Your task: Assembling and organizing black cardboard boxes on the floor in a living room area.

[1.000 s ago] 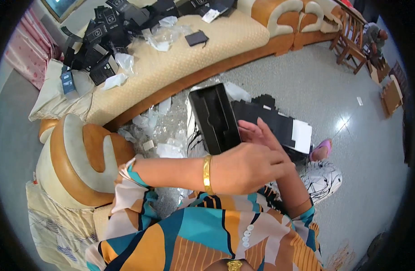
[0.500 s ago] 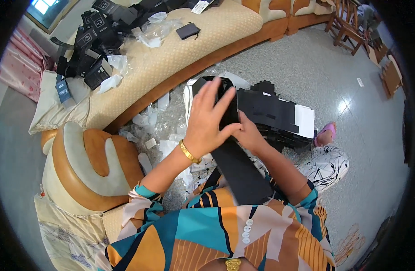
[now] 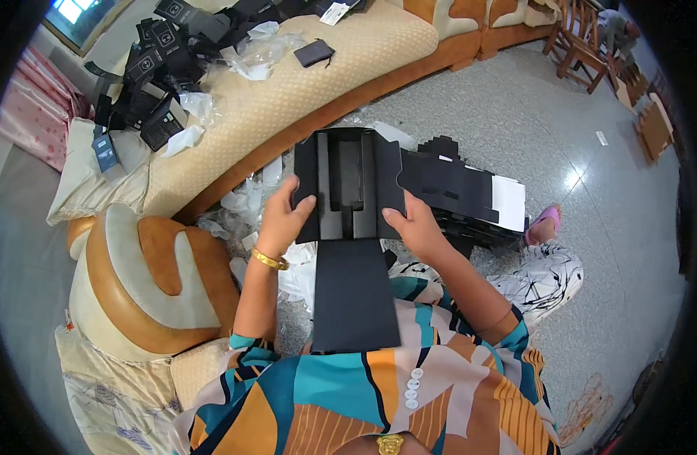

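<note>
I see my left hand [image 3: 282,220] gripping the left flap of a black box [image 3: 348,186] in the middle of the frame, thumb on the inside, while my right hand [image 3: 414,226] is closed on its right flap, and its long flap [image 3: 353,294] hangs down over my lap. Just right of the box lies a stack of flat black cards [image 3: 462,193] on the grey floor [image 3: 591,250]. Toward the upper left, the sofa [image 3: 318,83] carries more black boxes [image 3: 159,53] and clear wrappers [image 3: 261,53].
</note>
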`<state>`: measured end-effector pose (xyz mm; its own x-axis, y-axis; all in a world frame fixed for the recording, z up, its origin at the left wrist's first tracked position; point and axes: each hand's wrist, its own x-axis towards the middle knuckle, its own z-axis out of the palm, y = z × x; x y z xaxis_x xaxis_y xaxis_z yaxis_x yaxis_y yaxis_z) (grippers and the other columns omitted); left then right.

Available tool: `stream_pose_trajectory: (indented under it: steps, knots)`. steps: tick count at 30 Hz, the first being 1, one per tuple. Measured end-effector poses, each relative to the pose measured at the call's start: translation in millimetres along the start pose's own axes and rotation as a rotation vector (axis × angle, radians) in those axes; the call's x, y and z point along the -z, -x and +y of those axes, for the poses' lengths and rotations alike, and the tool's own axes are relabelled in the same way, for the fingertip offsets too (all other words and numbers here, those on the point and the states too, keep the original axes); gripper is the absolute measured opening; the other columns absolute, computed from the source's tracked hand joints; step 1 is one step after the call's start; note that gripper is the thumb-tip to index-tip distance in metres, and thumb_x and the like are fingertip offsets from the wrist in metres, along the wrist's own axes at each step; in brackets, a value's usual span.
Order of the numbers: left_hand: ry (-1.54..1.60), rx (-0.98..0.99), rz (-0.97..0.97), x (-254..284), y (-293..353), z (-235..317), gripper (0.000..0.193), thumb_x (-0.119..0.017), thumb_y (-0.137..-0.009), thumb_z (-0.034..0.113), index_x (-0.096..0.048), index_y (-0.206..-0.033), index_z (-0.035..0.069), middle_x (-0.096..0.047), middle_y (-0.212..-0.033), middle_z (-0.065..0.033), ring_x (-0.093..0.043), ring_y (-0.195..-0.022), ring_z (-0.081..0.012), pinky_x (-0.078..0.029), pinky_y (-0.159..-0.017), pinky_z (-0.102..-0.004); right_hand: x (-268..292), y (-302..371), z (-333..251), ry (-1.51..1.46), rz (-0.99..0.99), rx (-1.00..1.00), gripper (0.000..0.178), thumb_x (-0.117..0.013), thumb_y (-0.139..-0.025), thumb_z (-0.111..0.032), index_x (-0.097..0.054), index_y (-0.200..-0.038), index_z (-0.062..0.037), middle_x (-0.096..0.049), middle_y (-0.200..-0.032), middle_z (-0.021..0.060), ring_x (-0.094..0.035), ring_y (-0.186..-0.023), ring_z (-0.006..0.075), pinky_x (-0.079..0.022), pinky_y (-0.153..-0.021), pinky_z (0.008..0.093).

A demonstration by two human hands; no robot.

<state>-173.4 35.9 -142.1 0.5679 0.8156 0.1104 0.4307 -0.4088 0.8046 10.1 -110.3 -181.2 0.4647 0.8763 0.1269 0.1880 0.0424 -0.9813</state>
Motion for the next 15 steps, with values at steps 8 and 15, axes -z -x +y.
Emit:
stream_pose_trajectory:
  steps: [8,15]
  knots:
    - [0.983,0.337,-0.258,5.0,-2.3,-28.8,0.018,-0.062,-0.078,0.006,-0.057,-0.095,0.006,-0.062,-0.092,-0.0034,-0.058,-0.078,-0.0078,-0.047,-0.07,-0.0217,5.1,-3.9,16.6,-0.617,-0.126,-0.335,0.031,-0.051,-0.082,-0.006,-0.048,-0.112,0.0018,-0.056,-0.101,0.0074,-0.053,-0.089,0.0148,-0.04,-0.082,0.0291]
    - [0.936,0.173,-0.202,-24.4,8.8,-2.2,0.022,-0.057,-0.078,-0.001,-0.054,-0.099,0.004,-0.06,-0.095,-0.0041,-0.059,-0.081,-0.01,-0.049,-0.073,-0.0245,11.0,-7.3,44.8,-0.505,0.022,-0.547,0.048,-0.061,-0.076,-0.011,-0.04,-0.118,0.0007,-0.053,-0.104,0.012,-0.051,-0.097,0.0227,-0.038,-0.087,0.033]
